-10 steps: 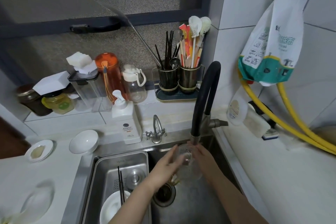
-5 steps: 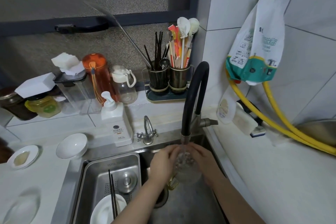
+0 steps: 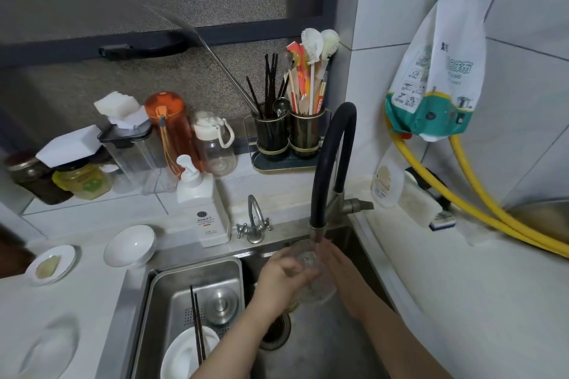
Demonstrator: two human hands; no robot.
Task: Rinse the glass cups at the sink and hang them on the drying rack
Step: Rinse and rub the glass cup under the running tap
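Because the black faucet spout (image 3: 320, 224) pours at the sink's (image 3: 326, 348) back edge, your left hand (image 3: 281, 275) and right hand (image 3: 340, 268) curl their fingers around the glass cup (image 3: 309, 268) beneath it.

Head-worn camera looks forward and down, close over the sink (image 3: 323, 344).

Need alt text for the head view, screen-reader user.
Both hands, left hand and right hand, hold a clear glass cup under the black faucet over a steel sink. A white soap dispenser stands behind the sink.
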